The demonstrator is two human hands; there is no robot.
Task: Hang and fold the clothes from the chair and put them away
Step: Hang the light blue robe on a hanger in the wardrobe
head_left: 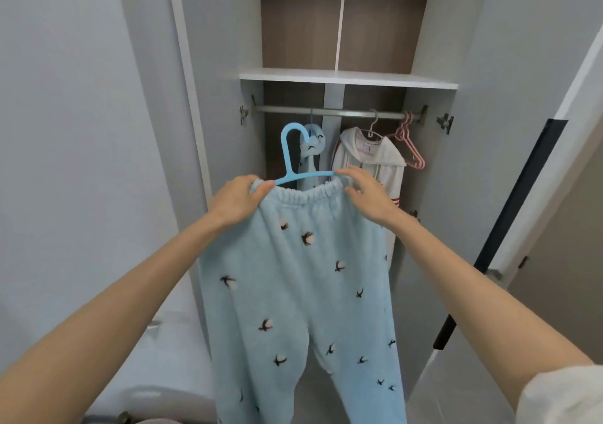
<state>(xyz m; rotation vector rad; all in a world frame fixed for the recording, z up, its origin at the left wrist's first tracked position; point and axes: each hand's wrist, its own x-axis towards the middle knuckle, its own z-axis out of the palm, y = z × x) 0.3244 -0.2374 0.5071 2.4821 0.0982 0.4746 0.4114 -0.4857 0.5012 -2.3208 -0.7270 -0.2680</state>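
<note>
Head: fleecy trousers (293, 293), perhaps plastic hanger (288, 159)

Blue fleece trousers (303, 286) (bird-print) — on blue hanger (295, 162)

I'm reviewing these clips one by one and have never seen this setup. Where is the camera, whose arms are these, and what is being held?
There is no machine here. One camera sits on a person's head, looking forward and down, so the arms are the wearer's own. The left hand and right hand each grip one end of the waistband of the blue trousers, with a blue hanger at the waistband between them. Its hook is below the wardrobe rail, not yet on it. A white jacket and pink hangers hang on that rail.
</note>
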